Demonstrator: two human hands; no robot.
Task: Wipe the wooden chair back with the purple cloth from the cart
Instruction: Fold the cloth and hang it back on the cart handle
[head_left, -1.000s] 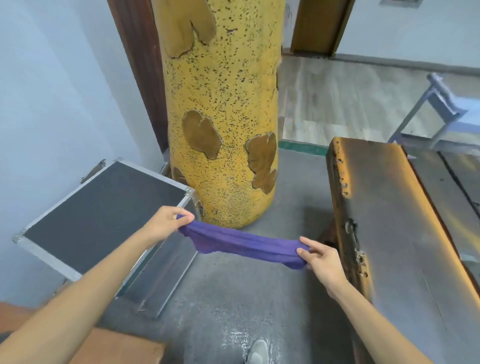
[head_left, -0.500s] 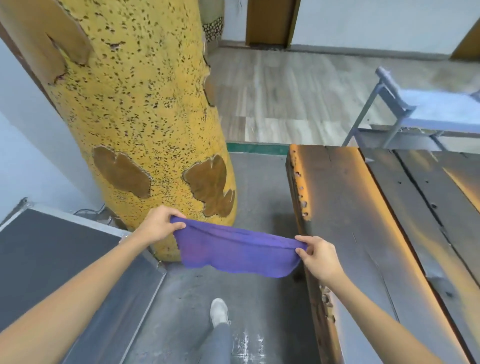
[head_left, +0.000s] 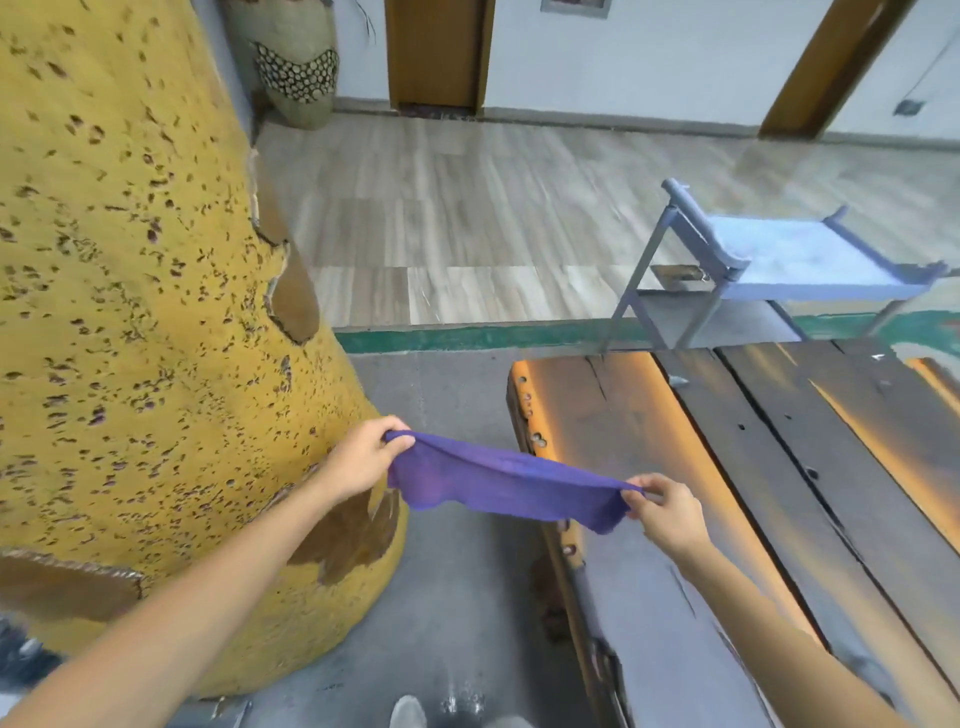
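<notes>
A purple cloth hangs stretched between my two hands in the middle of the view. My left hand pinches its left corner beside the yellow pillar. My right hand pinches its right corner, over the near end of a dark wooden plank surface on the right. A blue-grey cart with a pale top tray stands beyond that wood, at the far right. I cannot tell whether the wooden surface belongs to the chair.
A thick yellow speckled pillar fills the left side. Grey floor runs between pillar and wood, with my shoe at the bottom edge. Beyond a green strip lies pale wood flooring, a patterned vase and a door.
The view has swung right and forward: the black metal case has left the frame, the pillar looms larger, the cart is closer. Both hands still hold the cloth spread.
</notes>
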